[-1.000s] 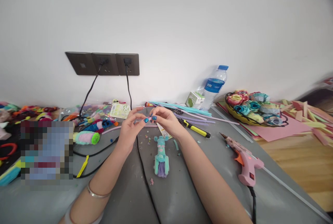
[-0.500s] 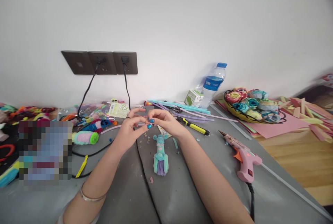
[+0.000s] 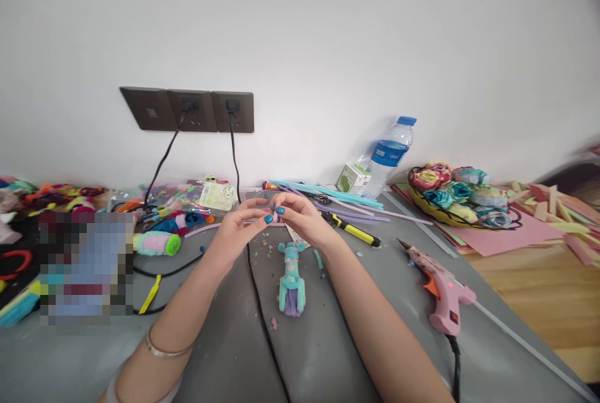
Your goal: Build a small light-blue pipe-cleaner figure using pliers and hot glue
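My left hand (image 3: pixel 241 228) and my right hand (image 3: pixel 302 218) meet fingertip to fingertip above the grey table (image 3: pixel 225 353), both pinching a small pink pipe-cleaner piece (image 3: pixel 274 215). Most of that piece is hidden by my fingers. Just below the hands a teal and purple pipe-cleaner figure (image 3: pixel 291 279) lies flat on the table, touched by neither hand. Small coloured scraps (image 3: pixel 267 243) are scattered under the hands.
A pink glue gun (image 3: pixel 438 290) lies at right, its cord running off the front edge. A yellow-handled tool (image 3: pixel 354 231), long pipe cleaners (image 3: pixel 328 195), a water bottle (image 3: pixel 389 154), a basket of paper roses (image 3: pixel 462 194) stand behind. Black cords (image 3: pixel 255 303) cross the table; craft clutter fills the left.
My hands stay together and have shifted only slightly, fingers working the small pink piece. The view has moved a little; the figure on the table has not moved.
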`<state>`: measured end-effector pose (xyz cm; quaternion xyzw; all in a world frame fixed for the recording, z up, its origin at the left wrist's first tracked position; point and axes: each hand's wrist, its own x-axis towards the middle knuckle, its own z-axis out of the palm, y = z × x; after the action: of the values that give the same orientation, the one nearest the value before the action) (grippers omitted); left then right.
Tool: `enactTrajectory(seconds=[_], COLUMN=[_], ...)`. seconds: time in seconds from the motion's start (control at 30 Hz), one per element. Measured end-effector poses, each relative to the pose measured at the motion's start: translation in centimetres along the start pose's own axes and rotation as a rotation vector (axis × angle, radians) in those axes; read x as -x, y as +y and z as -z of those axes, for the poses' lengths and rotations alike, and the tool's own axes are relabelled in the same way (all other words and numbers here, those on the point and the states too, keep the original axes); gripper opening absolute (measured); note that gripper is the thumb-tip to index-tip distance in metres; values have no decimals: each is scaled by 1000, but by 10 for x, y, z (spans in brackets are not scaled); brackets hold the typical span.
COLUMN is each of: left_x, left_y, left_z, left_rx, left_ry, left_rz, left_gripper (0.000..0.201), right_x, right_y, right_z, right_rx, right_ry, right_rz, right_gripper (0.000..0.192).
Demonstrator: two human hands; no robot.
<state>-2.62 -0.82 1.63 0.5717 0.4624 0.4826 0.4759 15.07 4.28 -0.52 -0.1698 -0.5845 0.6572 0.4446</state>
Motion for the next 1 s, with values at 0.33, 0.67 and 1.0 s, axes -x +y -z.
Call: enactTrajectory(seconds=[0.33, 0.67, 1.0], left_x=[0, -1, -2], left_y=[-1, -3, -5], left_z=[-1, -1, -1], left_rx=[-19, -55, -66], left_ry=[36, 43, 68], left_rz=[-2, -14, -51], left_gripper=[23, 23, 19], right_x=[-2, -1, 1], right_y=[-2, -4, -10], right_z=[-1, 1, -7], right_rx=[130, 349, 592], right_ry=[43, 83, 183], right_rz=[86, 245, 349], right_gripper=[27, 17, 18])
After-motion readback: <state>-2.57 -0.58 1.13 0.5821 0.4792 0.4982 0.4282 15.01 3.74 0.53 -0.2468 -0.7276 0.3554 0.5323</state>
